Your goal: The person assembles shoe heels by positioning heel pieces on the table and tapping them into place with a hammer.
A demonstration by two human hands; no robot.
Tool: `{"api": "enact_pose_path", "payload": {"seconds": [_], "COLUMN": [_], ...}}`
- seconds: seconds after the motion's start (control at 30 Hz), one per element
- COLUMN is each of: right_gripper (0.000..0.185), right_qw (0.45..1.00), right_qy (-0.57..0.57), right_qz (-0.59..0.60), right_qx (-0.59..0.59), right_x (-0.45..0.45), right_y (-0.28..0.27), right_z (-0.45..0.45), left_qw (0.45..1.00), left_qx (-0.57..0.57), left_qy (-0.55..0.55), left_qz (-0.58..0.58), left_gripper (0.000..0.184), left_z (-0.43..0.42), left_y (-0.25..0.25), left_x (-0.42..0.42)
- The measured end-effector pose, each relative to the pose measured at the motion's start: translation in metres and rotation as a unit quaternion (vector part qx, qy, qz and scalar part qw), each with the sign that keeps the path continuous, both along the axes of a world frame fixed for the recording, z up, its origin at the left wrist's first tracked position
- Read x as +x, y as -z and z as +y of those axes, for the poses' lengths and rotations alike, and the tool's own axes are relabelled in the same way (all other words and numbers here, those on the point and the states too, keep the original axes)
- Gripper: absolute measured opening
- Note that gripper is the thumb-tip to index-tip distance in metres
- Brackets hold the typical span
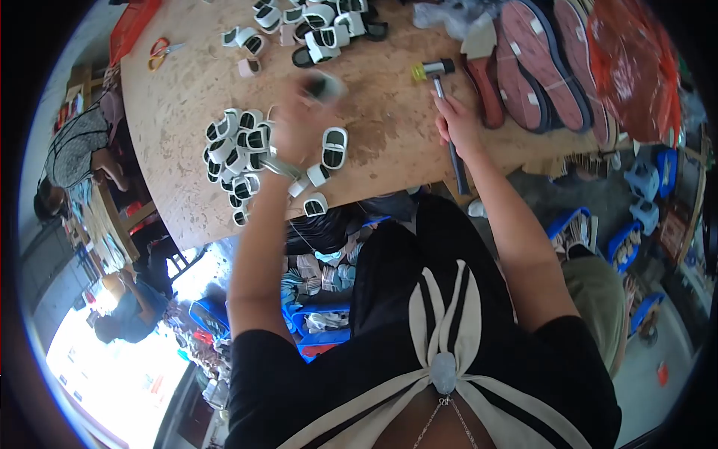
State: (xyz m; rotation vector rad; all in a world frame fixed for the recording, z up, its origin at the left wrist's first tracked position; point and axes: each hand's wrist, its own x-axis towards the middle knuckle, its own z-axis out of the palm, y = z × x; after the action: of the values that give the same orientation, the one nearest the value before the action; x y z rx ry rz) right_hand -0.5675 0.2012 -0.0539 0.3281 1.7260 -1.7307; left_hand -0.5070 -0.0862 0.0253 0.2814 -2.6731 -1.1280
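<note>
My right hand [460,126] is closed around the handle of a small mallet [439,93], whose head has one yellow face and one black face. My left hand [295,123] is smeared by motion above the table, with a blurred small white-and-dark sandal [323,87] at its fingers. Beside that hand lies a pile of small white sandals [235,146] with dark insides. Single sandals [334,148] lie to its right and nearer the table edge.
The wooden table [396,150] also bears another sandal heap [325,34], orange-handled scissors [158,54], a scraper-like tool [482,75], large reddish soles [542,67] and a red plastic bag [632,71]. Blue baskets [321,333] stand below. Other people [134,307] sit at left.
</note>
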Motion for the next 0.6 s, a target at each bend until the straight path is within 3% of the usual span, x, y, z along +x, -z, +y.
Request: {"api": "enact_pose_path", "payload": {"seconds": [0.07, 0.13, 0.2, 0.4, 0.47, 0.53, 0.6], "right_gripper": [0.036, 0.034, 0.035, 0.037, 0.04, 0.041, 0.041], "right_qw": [1.0, 1.0, 1.0, 0.994, 0.964, 0.893, 0.878], "right_qy": [0.002, 0.012, 0.005, -0.013, -0.071, -0.103, -0.121], "right_qz": [0.004, 0.006, 0.02, 0.105, 0.208, 0.365, 0.373], "right_qx": [-0.004, -0.007, -0.003, 0.038, 0.15, 0.24, 0.276], "right_x": [0.002, 0.002, 0.002, 0.057, 0.089, 0.123, 0.151], "right_y": [0.001, 0.004, 0.01, -0.035, -0.04, -0.043, -0.061], "right_z": [0.001, 0.001, 0.004, 0.018, 0.035, 0.042, 0.04], "left_qw": [0.995, 0.994, 0.996, 0.999, 0.998, 0.999, 0.999], "left_qx": [0.003, -0.052, -0.05, -0.026, -0.032, -0.03, -0.033], "left_qy": [0.095, 0.096, 0.074, 0.042, 0.038, 0.028, 0.018], "left_qz": [-0.043, -0.014, -0.029, -0.005, 0.025, 0.02, 0.016], "left_gripper": [0.055, 0.056, 0.057, 0.063, 0.062, 0.058, 0.055], "left_z": [0.074, 0.123, 0.139, 0.145, 0.144, 0.144, 0.145], "left_y": [0.018, 0.034, 0.069, 0.083, 0.093, 0.097, 0.098], "left_x": [0.053, 0.086, 0.109, 0.123, 0.125, 0.125, 0.126]}}
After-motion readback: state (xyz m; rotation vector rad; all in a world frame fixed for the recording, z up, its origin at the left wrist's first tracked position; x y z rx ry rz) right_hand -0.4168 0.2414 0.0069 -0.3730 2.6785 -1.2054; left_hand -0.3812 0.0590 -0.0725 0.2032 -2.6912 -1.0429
